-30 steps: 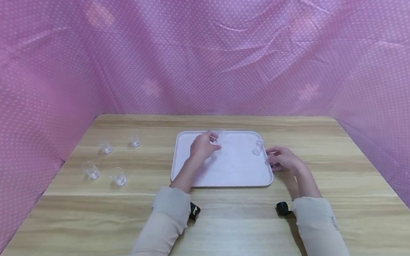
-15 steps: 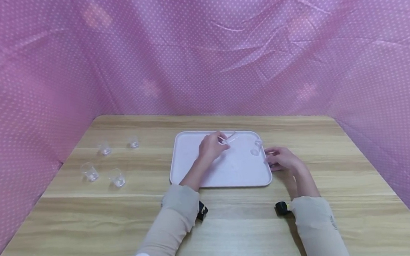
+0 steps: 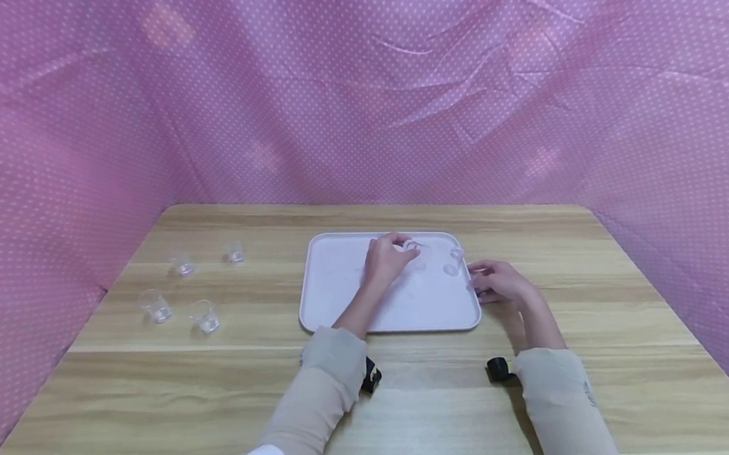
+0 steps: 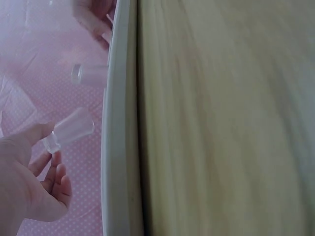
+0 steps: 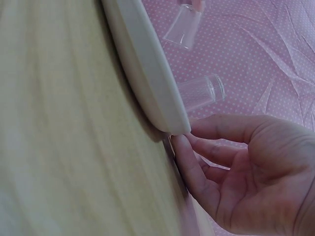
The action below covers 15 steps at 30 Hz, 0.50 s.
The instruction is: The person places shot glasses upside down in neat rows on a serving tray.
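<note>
My left hand (image 3: 386, 260) pinches a small clear cup (image 4: 74, 130) by its thick base between thumb and fingers. The cup is tilted with its wide mouth downward, over the far right part of the white tray (image 3: 344, 297). Another clear cup (image 5: 201, 92) stands upside down on the tray near its right edge. At that edge, my right hand (image 3: 500, 281) grips the tray's rim, with thumb and forefinger on either side of it in the right wrist view.
Several clear cups (image 3: 206, 317) stand mouth up on the wooden table (image 3: 256, 407), left of the tray. A pink dotted cloth (image 3: 354, 100) hangs around the table's back and sides. Black wrist cameras (image 3: 498, 369) sit at both cuffs.
My left hand has moved right across the tray with the cup, toward the upside-down cup. The right hand has stayed at the tray's right edge.
</note>
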Each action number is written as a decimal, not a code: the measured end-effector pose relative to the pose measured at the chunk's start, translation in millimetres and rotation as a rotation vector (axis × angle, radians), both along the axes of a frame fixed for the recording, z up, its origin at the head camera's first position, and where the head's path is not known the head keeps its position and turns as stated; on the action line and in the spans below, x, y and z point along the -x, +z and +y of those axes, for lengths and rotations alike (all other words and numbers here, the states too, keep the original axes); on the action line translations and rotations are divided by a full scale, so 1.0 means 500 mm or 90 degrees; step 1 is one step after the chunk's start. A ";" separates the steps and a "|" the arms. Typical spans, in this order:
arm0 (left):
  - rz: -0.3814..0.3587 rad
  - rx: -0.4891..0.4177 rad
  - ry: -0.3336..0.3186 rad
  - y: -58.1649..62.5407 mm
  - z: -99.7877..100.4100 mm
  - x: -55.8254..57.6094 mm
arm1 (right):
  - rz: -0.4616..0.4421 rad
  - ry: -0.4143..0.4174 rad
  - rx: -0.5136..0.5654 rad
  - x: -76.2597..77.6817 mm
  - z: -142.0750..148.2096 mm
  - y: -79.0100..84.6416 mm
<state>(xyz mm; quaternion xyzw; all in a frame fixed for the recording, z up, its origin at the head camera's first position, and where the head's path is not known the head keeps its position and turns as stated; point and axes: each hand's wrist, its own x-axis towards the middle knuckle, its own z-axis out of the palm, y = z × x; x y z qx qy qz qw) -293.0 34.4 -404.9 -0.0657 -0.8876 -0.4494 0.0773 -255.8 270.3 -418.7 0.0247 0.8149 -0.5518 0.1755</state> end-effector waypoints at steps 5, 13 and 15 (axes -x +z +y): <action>-0.007 -0.026 0.007 -0.003 0.023 0.003 | -0.001 -0.001 -0.001 0.001 -0.003 -0.001; -0.006 -0.004 -0.029 0.002 0.050 0.008 | 0.001 -0.003 0.001 0.000 -0.002 0.000; -0.001 0.008 -0.037 0.002 0.055 0.009 | 0.003 -0.003 0.005 0.000 -0.001 0.000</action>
